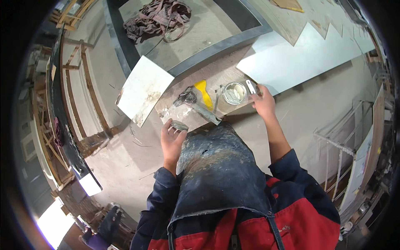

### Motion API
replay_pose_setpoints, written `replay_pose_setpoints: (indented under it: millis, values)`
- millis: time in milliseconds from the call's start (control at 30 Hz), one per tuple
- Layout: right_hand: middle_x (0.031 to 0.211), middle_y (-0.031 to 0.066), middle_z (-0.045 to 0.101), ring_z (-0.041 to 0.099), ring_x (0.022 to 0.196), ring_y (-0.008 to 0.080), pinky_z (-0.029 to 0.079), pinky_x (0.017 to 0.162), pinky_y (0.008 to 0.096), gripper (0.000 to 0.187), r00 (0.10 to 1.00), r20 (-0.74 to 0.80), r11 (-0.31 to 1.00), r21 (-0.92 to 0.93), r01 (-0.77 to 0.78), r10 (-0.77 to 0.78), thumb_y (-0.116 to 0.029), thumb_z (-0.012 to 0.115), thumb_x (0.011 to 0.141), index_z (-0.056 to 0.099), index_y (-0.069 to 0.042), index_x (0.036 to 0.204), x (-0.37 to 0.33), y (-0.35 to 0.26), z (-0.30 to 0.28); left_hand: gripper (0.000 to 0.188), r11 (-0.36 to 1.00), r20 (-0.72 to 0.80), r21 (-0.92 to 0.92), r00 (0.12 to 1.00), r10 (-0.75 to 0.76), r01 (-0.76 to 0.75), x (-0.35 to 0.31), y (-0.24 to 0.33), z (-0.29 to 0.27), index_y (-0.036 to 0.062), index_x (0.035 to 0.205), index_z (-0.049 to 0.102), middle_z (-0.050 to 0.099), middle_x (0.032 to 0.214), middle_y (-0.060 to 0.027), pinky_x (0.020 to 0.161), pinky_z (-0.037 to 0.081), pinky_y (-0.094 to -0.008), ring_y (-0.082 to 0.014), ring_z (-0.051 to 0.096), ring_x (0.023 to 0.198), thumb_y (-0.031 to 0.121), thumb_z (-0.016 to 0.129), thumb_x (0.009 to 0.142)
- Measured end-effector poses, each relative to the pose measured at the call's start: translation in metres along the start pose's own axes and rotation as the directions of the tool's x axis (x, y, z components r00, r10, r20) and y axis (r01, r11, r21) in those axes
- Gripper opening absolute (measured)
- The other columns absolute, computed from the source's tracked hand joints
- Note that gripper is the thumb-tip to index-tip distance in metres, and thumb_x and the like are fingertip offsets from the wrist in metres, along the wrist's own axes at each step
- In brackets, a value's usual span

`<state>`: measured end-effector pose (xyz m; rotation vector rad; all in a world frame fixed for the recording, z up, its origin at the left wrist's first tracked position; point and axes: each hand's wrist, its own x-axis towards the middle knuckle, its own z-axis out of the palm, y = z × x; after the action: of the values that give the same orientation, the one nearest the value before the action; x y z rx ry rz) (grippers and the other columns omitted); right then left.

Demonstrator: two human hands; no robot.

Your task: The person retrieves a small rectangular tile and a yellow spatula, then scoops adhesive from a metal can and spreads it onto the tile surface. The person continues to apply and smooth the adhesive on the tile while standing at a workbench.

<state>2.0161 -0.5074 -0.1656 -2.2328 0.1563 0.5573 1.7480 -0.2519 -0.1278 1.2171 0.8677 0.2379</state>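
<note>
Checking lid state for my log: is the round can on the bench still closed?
No, the can stands open, its pale contents showing, while the left hand holds the round lid.

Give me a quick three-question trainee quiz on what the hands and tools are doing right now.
1. True or false: the open can lies between the yellow scraper and the right hand.
2. What does the left hand hold? A) the lid B) a hammer C) a brush
3. Fill in: the right hand holds a small ___ tool beside the can.

Key: 1 true; 2 A; 3 white.
</note>
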Motion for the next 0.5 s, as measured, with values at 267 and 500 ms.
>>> replay_pose_setpoints:
  millis: [267, 500]
  values:
    - [0.096, 0.0177, 0.073, 0.072, 0.086, 0.0324, 0.057, 0.077, 0.0402, 0.019, 0.815, 0.139, 0.798, -0.166, 0.580, -0.563, -0.019, 0.072, 0.095, 0.071, -0.004, 0.107, -0.109, -0.044, 0.042, 0.075, 0.679, 0.105, 0.638, 0.914, 0.391, -0.363, 0.018, -0.021, -0.015, 0.0043, 0.143, 0.054, 0.060, 0.137, -0.0183, 0.117, 0.037, -0.0512, -0.0352, 0.051, 0.139, 0.016, 0.087, 0.077]
    - [0.093, 0.0195, 0.073, 0.073, 0.087, 0.0376, 0.059, 0.079, 0.0473, 0.025, 0.864, 0.226, 0.599, -0.641, 0.479, -0.450, -0.024, 0.068, 0.094, 0.068, 0.000, 0.101, -0.067, -0.071, 0.137, 0.079, 0.430, 0.278, 0.777, 0.864, 0.420, -0.459, 0.025, -0.035, -0.052, 0.0086, 0.146, 0.054, 0.057, 0.146, -0.0167, 0.123, 0.024, -0.0580, -0.0381, 0.041, 0.148, 0.025, 0.089, 0.077]
